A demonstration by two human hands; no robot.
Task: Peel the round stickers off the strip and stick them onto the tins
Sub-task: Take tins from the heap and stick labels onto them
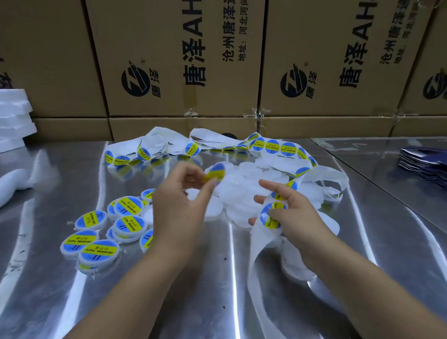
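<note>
My left hand [178, 199] pinches a loose round blue-and-yellow sticker [215, 173] between thumb and fingertips, held above a heap of plain white tins [240, 186]. My right hand [291, 212] grips the white backing strip [259, 249], thumb beside a sticker still on the strip [269, 216]. The strip loops away to the back of the table, where more stickers [279, 147] sit on it. Several labelled tins [99, 251] lie to the left of my left hand.
The metal table [173, 305] is shiny. Cardboard boxes [180, 53] wall off the back. White foam sheets [0, 118] are stacked far left, a white object [4, 188] lies below them, and dark blue folded cartons [439, 170] sit at the right.
</note>
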